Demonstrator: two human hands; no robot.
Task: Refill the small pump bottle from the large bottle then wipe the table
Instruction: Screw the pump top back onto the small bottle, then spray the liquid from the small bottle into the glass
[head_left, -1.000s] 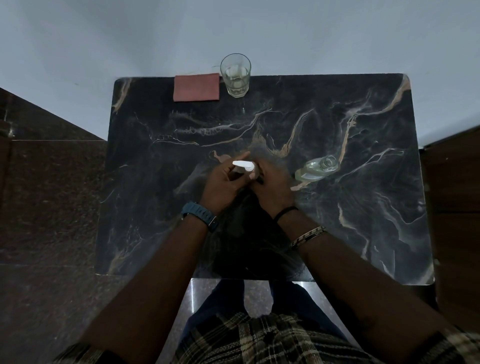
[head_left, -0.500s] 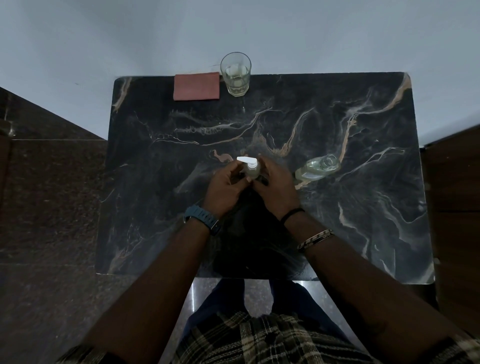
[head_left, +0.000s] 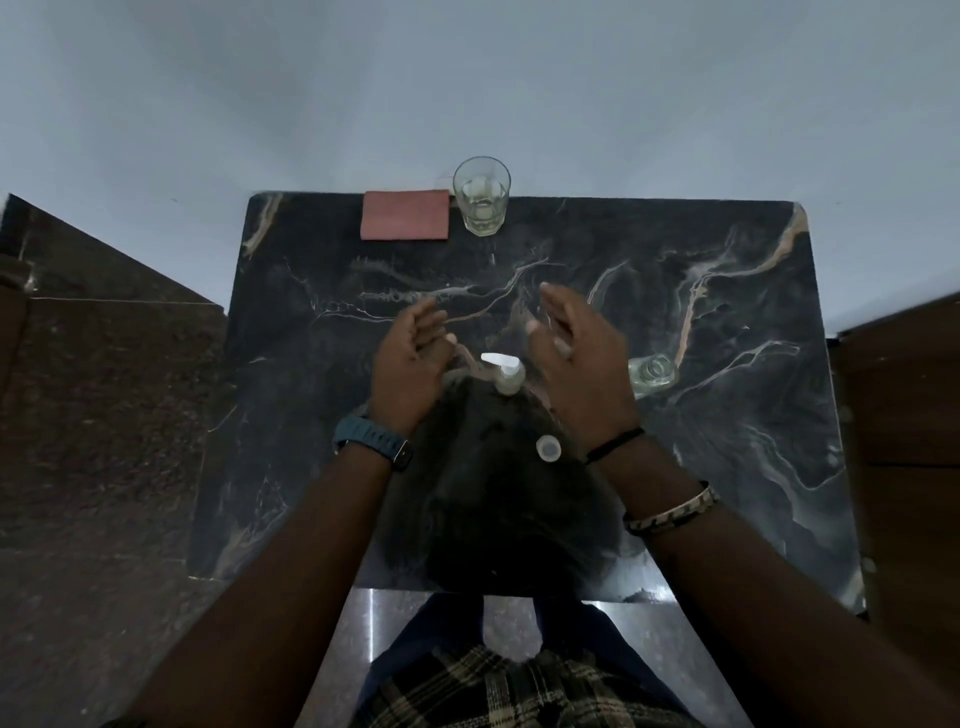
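Observation:
The small pump bottle (head_left: 506, 375), clear with a white pump head, stands upright mid-table between my hands. My left hand (head_left: 413, 358) hovers just left of it, fingers apart and empty. My right hand (head_left: 582, 353) is raised just right of it, palm open, touching nothing. The large bottle (head_left: 652, 373), clear and uncapped, stands on the table to the right, partly hidden behind my right hand. Its small round cap (head_left: 548, 448) lies on the table near my right wrist. A folded reddish cloth (head_left: 405, 215) lies at the table's far edge.
A drinking glass (head_left: 481, 197) with some clear liquid stands at the far edge, right of the cloth. The dark marble table (head_left: 727, 467) meets a pale wall at the back. Brown surfaces flank it left and right.
Both hands were closed around the pump bottle's head. They have let go and spread apart, leaving the bottle standing alone with its pump on.

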